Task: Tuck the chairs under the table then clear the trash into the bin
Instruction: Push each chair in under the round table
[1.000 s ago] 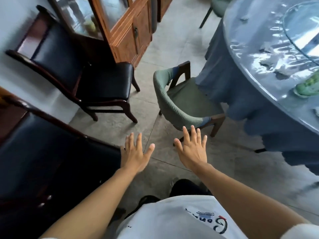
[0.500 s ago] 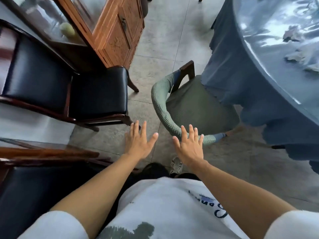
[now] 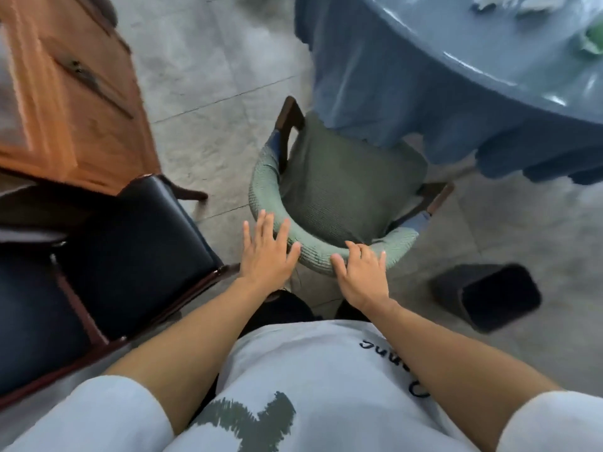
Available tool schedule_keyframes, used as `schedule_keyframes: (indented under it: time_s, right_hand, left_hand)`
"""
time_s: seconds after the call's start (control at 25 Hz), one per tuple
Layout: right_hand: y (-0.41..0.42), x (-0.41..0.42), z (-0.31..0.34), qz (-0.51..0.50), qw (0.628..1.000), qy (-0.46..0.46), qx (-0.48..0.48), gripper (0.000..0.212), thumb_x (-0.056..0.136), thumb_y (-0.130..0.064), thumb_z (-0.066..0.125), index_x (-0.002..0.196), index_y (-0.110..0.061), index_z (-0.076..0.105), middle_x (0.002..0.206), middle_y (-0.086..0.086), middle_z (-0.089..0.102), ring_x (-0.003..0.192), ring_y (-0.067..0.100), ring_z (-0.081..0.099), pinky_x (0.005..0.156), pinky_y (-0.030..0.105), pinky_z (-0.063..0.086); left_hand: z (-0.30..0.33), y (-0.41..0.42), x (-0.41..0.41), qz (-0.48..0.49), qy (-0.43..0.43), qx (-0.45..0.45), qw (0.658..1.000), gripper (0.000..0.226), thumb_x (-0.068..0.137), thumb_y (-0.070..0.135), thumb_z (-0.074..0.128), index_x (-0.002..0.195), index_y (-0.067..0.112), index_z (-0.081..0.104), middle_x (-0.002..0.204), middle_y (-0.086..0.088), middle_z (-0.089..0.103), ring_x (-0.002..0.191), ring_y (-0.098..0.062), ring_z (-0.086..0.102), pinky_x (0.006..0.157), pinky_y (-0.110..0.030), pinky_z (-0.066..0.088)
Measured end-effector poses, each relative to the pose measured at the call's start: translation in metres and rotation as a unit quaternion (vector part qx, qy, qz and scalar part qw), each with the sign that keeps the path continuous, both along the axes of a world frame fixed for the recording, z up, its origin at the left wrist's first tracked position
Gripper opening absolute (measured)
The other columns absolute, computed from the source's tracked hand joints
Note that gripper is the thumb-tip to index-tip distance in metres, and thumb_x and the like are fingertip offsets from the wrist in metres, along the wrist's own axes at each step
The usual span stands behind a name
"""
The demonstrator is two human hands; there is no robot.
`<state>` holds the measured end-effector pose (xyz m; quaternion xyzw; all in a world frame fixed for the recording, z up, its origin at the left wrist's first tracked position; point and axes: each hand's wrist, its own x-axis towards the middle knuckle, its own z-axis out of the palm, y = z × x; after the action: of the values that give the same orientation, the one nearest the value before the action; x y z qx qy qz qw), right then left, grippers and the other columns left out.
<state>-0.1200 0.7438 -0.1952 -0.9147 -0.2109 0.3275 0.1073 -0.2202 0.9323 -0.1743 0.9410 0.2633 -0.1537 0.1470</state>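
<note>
A green chair (image 3: 339,187) with a curved padded backrest stands directly below me, its seat front partly under the blue tablecloth of the round table (image 3: 483,60). My left hand (image 3: 266,251) lies with straight fingers against the left part of the backrest. My right hand (image 3: 362,274) rests on the backrest's middle, fingers bent over its top edge. A dark bin (image 3: 486,296) stands on the floor to the right of the chair. Crumpled white tissues (image 3: 509,4) and a green scrap (image 3: 592,40) lie on the tabletop at the upper right.
Two black leather chairs with dark wooden frames (image 3: 130,252) stand close on my left. A wooden cabinet (image 3: 65,93) fills the upper left. Grey tiled floor (image 3: 212,76) runs between cabinet and table.
I have stepped up to the green chair. Both hands went from hovering in front of it to lying on its backrest. The bin has come into view.
</note>
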Motion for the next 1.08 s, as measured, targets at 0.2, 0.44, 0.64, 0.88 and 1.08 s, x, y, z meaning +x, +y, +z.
schedule_keyframes:
  time_s: [0.2,0.44,0.64,0.88,1.08]
  right_hand:
    - [0.022,-0.025,-0.006,-0.144,0.987,-0.077,0.004,0.06,0.093,-0.056,0.029,0.115,-0.018,0.07,0.12,0.006,0.068,0.124,0.026,0.052,0.124,0.057,0.011]
    - [0.037,-0.036,-0.023,-0.238,0.959,-0.151,0.028,0.035,0.09,-0.043,0.045,0.102,-0.021,0.07,0.108,-0.004,0.068,0.116,0.02,0.054,0.126,0.054,0.013]
    - [0.037,-0.037,-0.029,-0.24,0.949,-0.196,0.057,0.055,0.09,-0.039,0.048,0.138,-0.015,0.055,0.15,0.006,0.05,0.148,0.028,0.034,0.127,0.054,0.009]
    - [0.044,-0.015,-0.027,-0.225,0.959,-0.169,0.034,0.064,0.09,-0.044,0.041,0.15,-0.02,0.046,0.165,0.004,0.032,0.155,0.027,0.021,0.128,0.053,0.005]
    - [0.051,0.023,-0.029,-0.228,0.959,-0.165,0.02,0.066,0.088,-0.043,0.038,0.151,-0.022,0.045,0.165,0.005,0.032,0.155,0.028,0.02,0.128,0.053,0.005]
  left_hand:
    - [-0.025,0.046,0.006,-0.162,-0.026,0.01,0.986,0.074,0.096,0.066,0.028,0.143,0.015,0.055,0.156,-0.015,0.045,0.154,-0.035,0.022,0.124,-0.061,0.003]
    - [-0.046,0.06,0.016,-0.232,-0.109,0.021,0.966,0.062,0.096,0.058,0.04,0.128,0.012,0.068,0.141,-0.01,0.061,0.139,-0.034,0.047,0.122,-0.064,0.012]
    - [-0.045,0.058,0.028,-0.185,-0.138,-0.002,0.973,0.066,0.094,0.051,0.045,0.148,0.014,0.049,0.159,-0.011,0.042,0.15,-0.03,0.034,0.123,-0.062,0.013]
    - [-0.046,0.07,0.056,-0.205,-0.089,0.005,0.975,0.077,0.089,0.053,0.043,0.156,0.016,0.036,0.163,-0.013,0.033,0.152,-0.032,0.027,0.123,-0.06,0.014]
    - [-0.046,0.078,0.095,-0.209,-0.092,0.008,0.974,0.076,0.087,0.052,0.041,0.153,0.016,0.042,0.16,-0.013,0.04,0.149,-0.033,0.033,0.122,-0.059,0.02]
